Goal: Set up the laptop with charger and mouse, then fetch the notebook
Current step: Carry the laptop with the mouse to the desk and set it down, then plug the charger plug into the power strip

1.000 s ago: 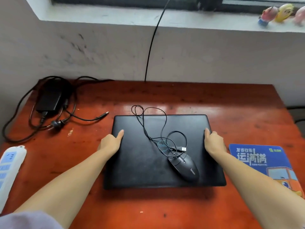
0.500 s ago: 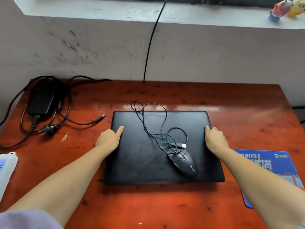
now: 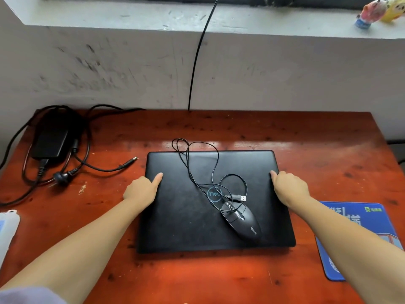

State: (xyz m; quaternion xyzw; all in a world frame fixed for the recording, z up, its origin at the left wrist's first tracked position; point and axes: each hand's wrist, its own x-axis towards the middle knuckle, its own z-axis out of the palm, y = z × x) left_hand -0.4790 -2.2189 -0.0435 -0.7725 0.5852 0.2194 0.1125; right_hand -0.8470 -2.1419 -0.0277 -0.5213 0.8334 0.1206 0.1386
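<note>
A closed black laptop (image 3: 186, 207) lies flat in the middle of the red wooden desk (image 3: 328, 154). My left hand (image 3: 142, 189) grips its left edge, thumb on the lid. My right hand (image 3: 289, 187) grips its right edge the same way. A black wired mouse (image 3: 243, 222) rests on the lid toward the near right, its cable looped over the lid and its USB plug (image 3: 242, 198) lying loose. The black charger brick (image 3: 51, 139) with its tangled cable sits at the desk's far left; its barrel plug (image 3: 129, 162) lies free beside the laptop. No notebook is in view.
A blue mouse pad (image 3: 370, 224) lies at the right, partly under my right forearm. A white power strip (image 3: 6, 229) sits at the left edge. A black cable (image 3: 197, 53) runs down the wall behind the desk. Small toy figures (image 3: 372, 12) stand on the window sill.
Both hands keep their hold on the laptop's sides. The view has shifted slightly, so the laptop sits a little farther from me on the desk.
</note>
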